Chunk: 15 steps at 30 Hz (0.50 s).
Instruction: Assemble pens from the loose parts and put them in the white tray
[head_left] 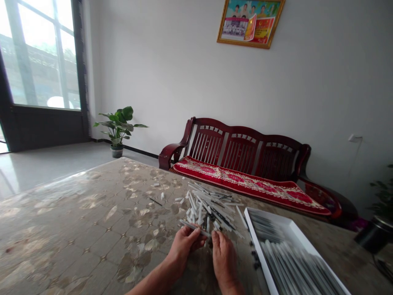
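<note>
Left hand clamped on a pen; right hand at its near end, grip unclear. Beyond, toward tabletop's far edge: loose parts, unfinished. Right: tray, well stocked. Judged partway.

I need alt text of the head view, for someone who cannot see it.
A person's left hand holds a slim stick over a patterned table, with the right hand near its end. Beyond lies a loose pile of white and dark pieces; to the right, a white box holds many grey sticks. A wooden bench stands behind.
</note>
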Available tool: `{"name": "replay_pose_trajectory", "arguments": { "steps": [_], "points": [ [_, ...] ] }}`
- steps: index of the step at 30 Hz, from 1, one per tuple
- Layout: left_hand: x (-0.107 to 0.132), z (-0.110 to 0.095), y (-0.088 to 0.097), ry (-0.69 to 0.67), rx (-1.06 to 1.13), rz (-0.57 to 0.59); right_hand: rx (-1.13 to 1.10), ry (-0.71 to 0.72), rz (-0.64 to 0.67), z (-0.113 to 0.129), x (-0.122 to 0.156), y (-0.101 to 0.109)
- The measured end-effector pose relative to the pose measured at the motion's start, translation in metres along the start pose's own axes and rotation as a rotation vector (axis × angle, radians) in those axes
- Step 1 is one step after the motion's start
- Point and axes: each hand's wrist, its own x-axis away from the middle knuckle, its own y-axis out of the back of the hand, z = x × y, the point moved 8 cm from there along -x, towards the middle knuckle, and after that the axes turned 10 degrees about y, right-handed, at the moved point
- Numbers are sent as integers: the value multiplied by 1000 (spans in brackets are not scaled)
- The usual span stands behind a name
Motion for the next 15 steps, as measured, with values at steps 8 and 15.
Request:
{"name": "replay_pose_trajectory", "arguments": {
  "steps": [8,15],
  "points": [
    [3,-6,-1,8,-4,-3,-70,27,-62,10,-1,11],
    [0,-1,1,4,-8,-11,27,9,-13,1,0,0]
  ]
}}
